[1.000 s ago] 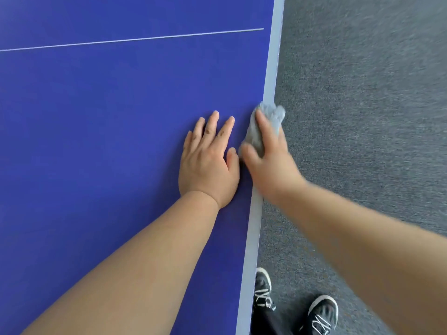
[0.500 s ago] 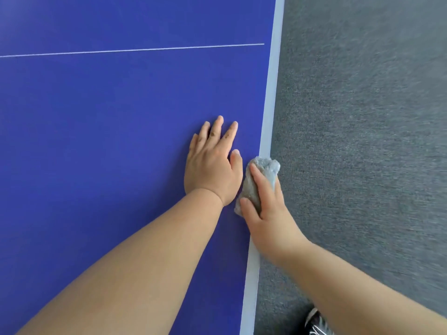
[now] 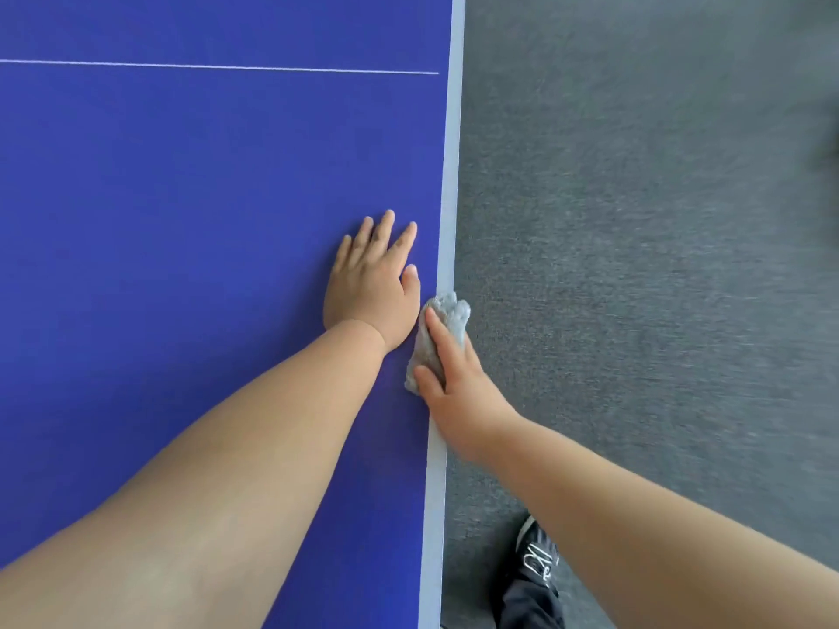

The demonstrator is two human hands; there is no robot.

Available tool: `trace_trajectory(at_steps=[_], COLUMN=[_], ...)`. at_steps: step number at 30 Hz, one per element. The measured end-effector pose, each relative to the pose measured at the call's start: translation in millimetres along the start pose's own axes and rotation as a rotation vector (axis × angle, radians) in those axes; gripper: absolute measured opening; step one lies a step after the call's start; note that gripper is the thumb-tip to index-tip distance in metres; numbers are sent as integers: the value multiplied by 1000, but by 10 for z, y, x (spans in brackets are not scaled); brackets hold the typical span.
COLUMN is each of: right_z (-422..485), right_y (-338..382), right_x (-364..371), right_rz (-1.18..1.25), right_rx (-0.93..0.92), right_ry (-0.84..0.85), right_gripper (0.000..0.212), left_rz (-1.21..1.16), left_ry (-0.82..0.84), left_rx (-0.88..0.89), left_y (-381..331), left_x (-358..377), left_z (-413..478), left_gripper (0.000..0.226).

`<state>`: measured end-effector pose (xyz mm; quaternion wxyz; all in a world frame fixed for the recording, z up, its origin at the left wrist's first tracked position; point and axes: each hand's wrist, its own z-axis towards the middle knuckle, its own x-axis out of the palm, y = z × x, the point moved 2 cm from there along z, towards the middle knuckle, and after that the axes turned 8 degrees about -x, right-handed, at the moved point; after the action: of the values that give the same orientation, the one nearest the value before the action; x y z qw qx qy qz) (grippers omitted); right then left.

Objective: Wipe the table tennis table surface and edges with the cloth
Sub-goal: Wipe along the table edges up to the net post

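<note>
Grips a small grey cloth (image 3: 442,329) in the right hand (image 3: 458,392), with the thumb and fingers (image 3: 438,338) curled over it. Presses that cloth down on the pale edge (image 3: 449,174) of the blue worktop (image 3: 181,220), just beside the left hand (image 3: 370,283). Looks soft and fluffy there, scrunched into a lump, so probably weighs next to nothing and bends any way. Cannot break. Likely slides easily over the smooth hard top, so needs a firm push from above to rub off dirt. Best to hold from the top, palm and fingers spread over the lump, with a bit hanging over the side to catch the rim. Could slip out from under a loose hold and drop to the grey carpet (image 3: 635,265), near the black shoe (image 3: 538,556). Lays the left hand flat on the blue top, fingers straight and a little spread, holding nothing. Shows a thin white line (image 3: 227,66) further up the worktop, well apart from both hands.
</note>
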<state>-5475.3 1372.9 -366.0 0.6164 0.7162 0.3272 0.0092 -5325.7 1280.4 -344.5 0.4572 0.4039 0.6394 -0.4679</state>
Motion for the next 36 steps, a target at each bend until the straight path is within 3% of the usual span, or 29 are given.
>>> trace_trajectory(at_steps=[6,11,15,18,26,33,36], right_z=[315,458,-484,-885,303,-553,-257], right_y=[101,103,34,37,110,-21,-27], right_x=[-163,-139,226,392,-101,244,91], right_rz=[-20,-8,11,39,22,72,51], right_rx=[68,54,-45,-13,64,18,29], right_ry=[16,-94,-82,-53,-93,-50,-22], right_gripper=[72,68,70,72,64,66,65], left_rz=[79,35,30,41,60,67,71], left_ry=[50,-26,-40,-47,-14,13,13], left_rx=[-36,-41,-35,-37,-11,-15,-14], left_y=[290,275,282,272,283,269,261], left_x=[121,153,169,162,148,142,153], left_z=[-1218,-1181,-1184,-1150,-1161,-1144,-1133], left_gripper=[63,67,68,68,67,68,69])
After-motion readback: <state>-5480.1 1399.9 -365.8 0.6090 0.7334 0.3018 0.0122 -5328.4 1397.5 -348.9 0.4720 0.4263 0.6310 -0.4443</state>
